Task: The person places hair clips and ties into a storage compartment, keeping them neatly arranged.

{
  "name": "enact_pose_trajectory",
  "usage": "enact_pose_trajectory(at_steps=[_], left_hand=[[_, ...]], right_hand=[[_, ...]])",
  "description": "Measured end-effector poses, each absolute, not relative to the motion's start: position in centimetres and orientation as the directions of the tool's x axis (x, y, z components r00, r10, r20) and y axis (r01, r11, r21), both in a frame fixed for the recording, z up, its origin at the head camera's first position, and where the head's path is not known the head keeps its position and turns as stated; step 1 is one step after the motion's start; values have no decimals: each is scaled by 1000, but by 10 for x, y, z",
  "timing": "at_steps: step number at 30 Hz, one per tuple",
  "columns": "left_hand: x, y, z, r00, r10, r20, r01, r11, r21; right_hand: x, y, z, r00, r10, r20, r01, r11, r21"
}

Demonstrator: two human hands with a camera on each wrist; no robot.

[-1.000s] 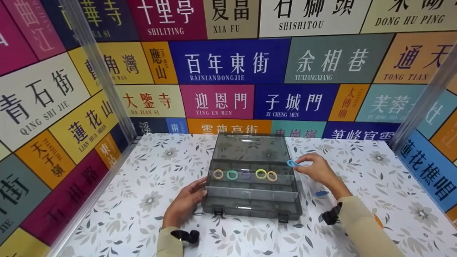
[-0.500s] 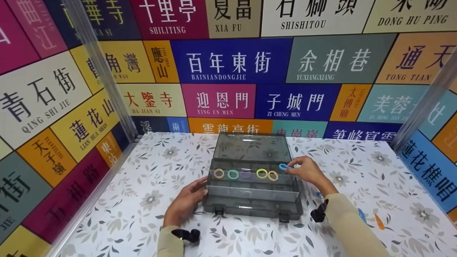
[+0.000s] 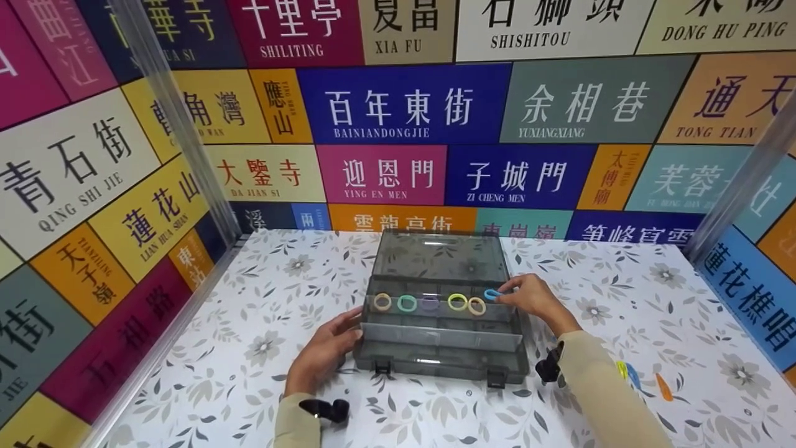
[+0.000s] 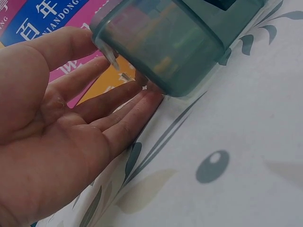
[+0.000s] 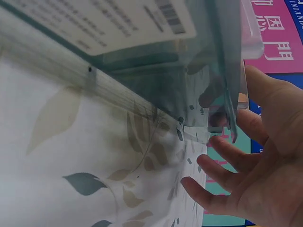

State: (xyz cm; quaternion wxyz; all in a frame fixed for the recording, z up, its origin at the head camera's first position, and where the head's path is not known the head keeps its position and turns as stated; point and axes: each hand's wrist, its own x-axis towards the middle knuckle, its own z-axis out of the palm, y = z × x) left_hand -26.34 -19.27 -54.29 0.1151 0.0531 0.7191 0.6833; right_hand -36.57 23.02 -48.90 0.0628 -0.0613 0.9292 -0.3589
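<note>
A smoky translucent compartment box (image 3: 438, 358) lies on the table with its lid (image 3: 438, 255) folded back. Along a divider in it stand several ring-shaped hair ties: tan, green (image 3: 399, 304), purple, yellow (image 3: 450, 302) and another tan one. At the right end of this row, my right hand (image 3: 533, 295) pinches a blue hair tie (image 3: 492, 294) between thumb and fingertips, over the box. In the right wrist view, the box wall (image 5: 142, 75) hides that tie. My left hand (image 3: 326, 348) rests against the box's left side, its fingers (image 4: 125, 113) fairly straight at the corner.
Right of the box, beside the right sleeve, lie an orange hair clip (image 3: 664, 387), a blue clip (image 3: 633, 376) and a yellow clip (image 3: 622, 371). A flower-patterned cloth (image 3: 217, 386) covers the table. Colourful sign-covered walls (image 3: 398, 112) stand behind and at the sides.
The right hand has carried the blue hair tie leftward from beside the box to over its right end, then slightly lower. The clips have come out from behind the sleeve. The left hand stays put.
</note>
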Motion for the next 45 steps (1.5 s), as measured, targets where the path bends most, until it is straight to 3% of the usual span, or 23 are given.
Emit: enact_pose_trajectory(at_steps=[12,20,34,45], left_hand=[[-264,-188,-541,-965,227,-133,-129,31,991],[-265,-186,-538,-963,259,-76,-71,31,997],[-268,-192,-538,-964,256,-75,-62,59,996],[-264,-193,-543,-967,240,-88,-73,72,995]], right_hand=[[-370,231,-482,-972,-190,-140,-64,784,-617],[-368,232,-469,-955,-241,-175,-114,838,-533],[-365,242,-461,-948,-285,-142,-128,748,-651],[-347,246,-458,-951,-300,-81,-169,720,-673]])
